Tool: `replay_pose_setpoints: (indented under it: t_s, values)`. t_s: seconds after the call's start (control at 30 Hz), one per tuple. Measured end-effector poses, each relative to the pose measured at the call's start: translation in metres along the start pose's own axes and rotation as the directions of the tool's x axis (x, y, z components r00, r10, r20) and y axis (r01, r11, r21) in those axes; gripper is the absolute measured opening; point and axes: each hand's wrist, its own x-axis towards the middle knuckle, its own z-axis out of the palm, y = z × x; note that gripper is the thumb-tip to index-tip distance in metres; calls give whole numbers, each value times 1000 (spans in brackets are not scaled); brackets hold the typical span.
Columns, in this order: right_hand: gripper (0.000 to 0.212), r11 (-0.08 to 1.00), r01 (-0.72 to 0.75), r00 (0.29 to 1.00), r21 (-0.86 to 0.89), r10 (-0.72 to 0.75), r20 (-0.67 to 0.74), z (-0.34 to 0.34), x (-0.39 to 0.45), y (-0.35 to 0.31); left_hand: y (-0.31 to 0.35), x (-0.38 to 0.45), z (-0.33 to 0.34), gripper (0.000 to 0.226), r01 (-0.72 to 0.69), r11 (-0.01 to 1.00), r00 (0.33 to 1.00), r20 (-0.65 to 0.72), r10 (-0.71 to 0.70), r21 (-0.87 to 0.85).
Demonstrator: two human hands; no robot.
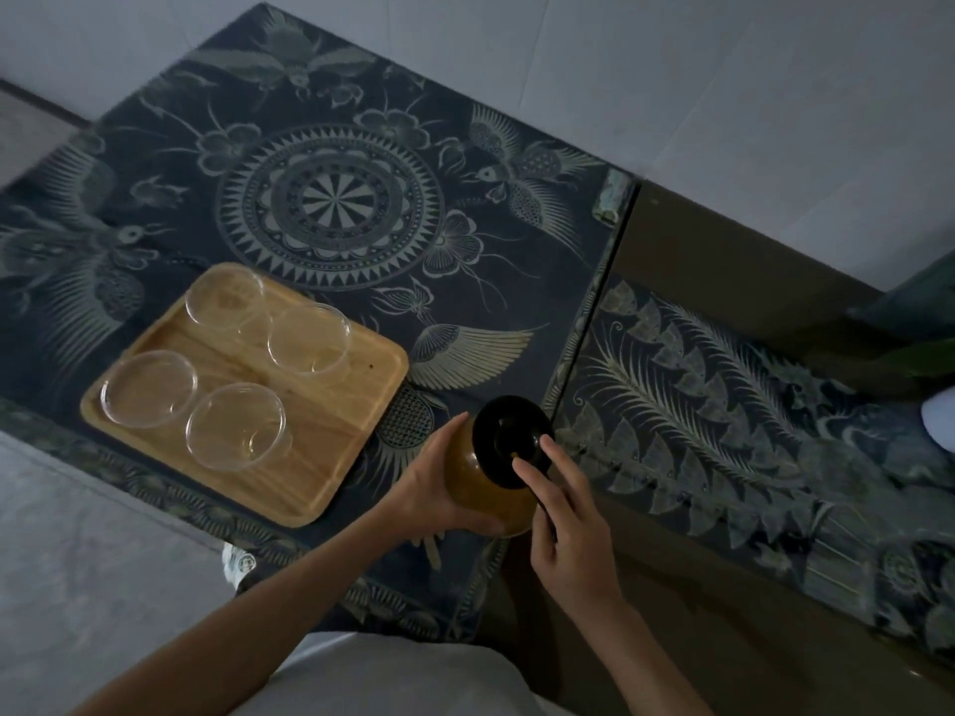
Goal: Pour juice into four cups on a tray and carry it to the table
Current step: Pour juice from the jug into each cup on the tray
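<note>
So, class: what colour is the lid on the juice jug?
Black. The lid shows best in the head view, atop the amber jug.

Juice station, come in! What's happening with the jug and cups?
Left hand grips juice jug; right hand fingers on black lid. Four glass cups empty on wooden tray. Nothing blocking.

A dark blue-black cloth (362, 162) with a pale mandala, birds and flowers fills the upper left. On it sits a honey-coloured wooden tray (330, 447) with clear glass cups (235, 425). Lower centre, an amber jug (483, 488) has a black lid (509, 436).
</note>
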Motion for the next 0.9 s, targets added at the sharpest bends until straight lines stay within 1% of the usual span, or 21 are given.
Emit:
replay_pose_setpoints:
  t_s: [0.13,0.37,0.43,0.53,0.57,0.7,0.9]
  values:
    - [64,999,17,999,-41,-15,46,-8,26,2,4,0,1,143,25,997,999,-45,-28,-71]
    - [65,996,52,988,-79,-40,152,-19,60,0,15,4,-8,139,82,980,995,-36,-90,-181]
    - [65,993,84,982,-82,-68,178,-22,68,-6,20,1,-11,128,92,976,994,-35,-101,-199]
    - [65,989,119,969,-84,-97,227,-28,77,-17,30,-9,-14,102,90,965,994,-36,-102,-246]
    - [66,988,128,963,-90,-102,249,-30,79,-21,33,-13,-15,97,82,959,994,-42,-96,-271]
    - [68,978,175,939,-112,-132,317,-39,88,-39,43,-33,-22,91,35,926,995,-77,-69,-375]
    - [68,965,244,913,-96,-196,359,-51,108,-76,63,-65,-47,86,35,854,992,-89,-94,-518]
